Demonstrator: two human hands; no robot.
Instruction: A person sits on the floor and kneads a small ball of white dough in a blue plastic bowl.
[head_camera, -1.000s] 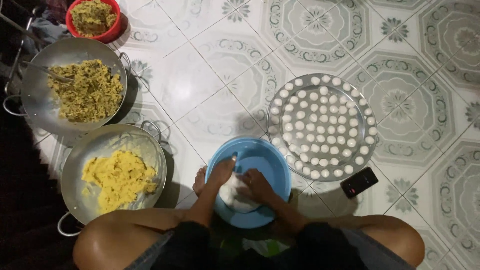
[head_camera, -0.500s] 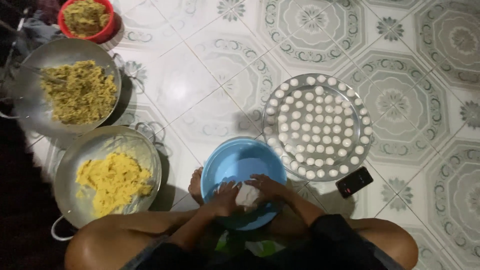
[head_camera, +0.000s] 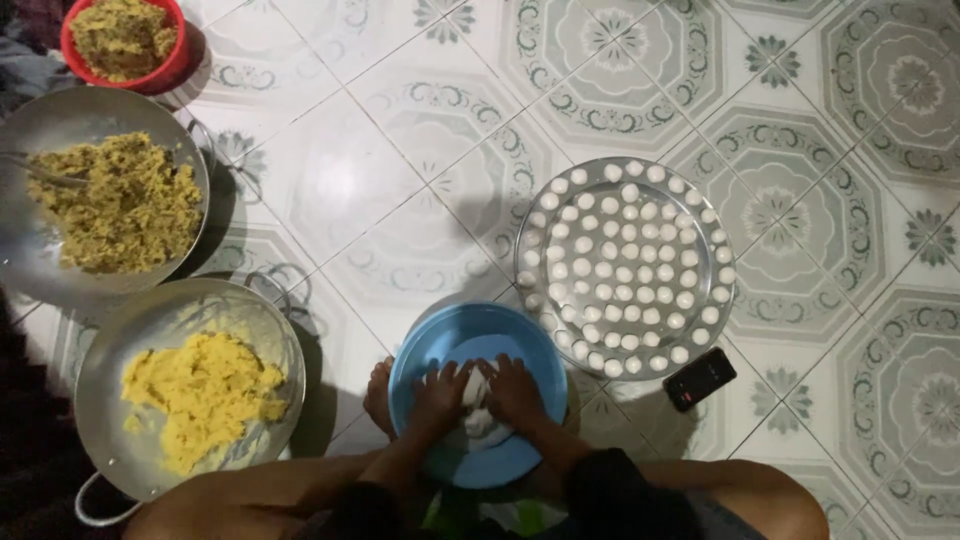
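A blue bowl (head_camera: 430, 345) rests on the tiled floor between my knees. Inside it lies a lump of white dough (head_camera: 480, 408). My left hand (head_camera: 440, 392) presses on the dough's left side and my right hand (head_camera: 514, 390) on its right side, fingers curled over it. A round metal tray (head_camera: 720, 310) filled with several small white dough balls (head_camera: 630, 270) stands just to the right of the bowl.
A metal pan of yellow filling (head_camera: 200, 395) sits at the left, a larger pan of yellow-brown filling (head_camera: 115, 215) behind it, and a red bowl (head_camera: 125, 38) at the top left. A dark phone (head_camera: 700, 379) lies by the tray. My foot (head_camera: 379, 395) touches the bowl.
My hands have stayed in the blue bowl, shifting and pressing the white dough between them. The view has moved slightly; nothing else changed place.
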